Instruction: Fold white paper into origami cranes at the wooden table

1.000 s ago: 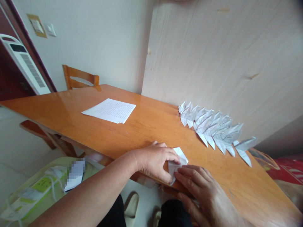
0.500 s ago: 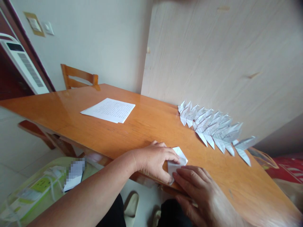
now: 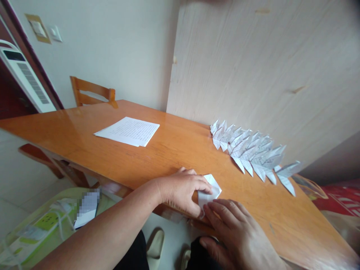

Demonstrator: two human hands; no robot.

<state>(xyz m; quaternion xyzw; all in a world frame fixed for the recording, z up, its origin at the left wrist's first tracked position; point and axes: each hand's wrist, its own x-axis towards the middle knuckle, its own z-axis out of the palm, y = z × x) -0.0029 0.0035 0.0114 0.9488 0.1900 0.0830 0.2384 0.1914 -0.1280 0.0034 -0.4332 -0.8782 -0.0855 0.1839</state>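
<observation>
A small folded white paper piece (image 3: 209, 191) lies at the near edge of the orange wooden table (image 3: 174, 150). My left hand (image 3: 180, 189) rests on its left side, fingers curled and pressing the paper down. My right hand (image 3: 236, 232) comes in from below, its fingertips flat on the paper's lower edge. A row of several finished folded paper shapes (image 3: 250, 153) lies along the table's far side, against the pale wooden panel (image 3: 267, 75).
A small stack of printed sheets (image 3: 128, 131) lies further left on the table. A wooden chair (image 3: 91, 93) stands behind the table's far end. A green plastic bag with a power strip (image 3: 42, 225) sits low on the left. A white heater (image 3: 22, 75) stands by the wall.
My right hand has slid a little down and left along the folded paper's edge. My left hand stays pressed on the paper.
</observation>
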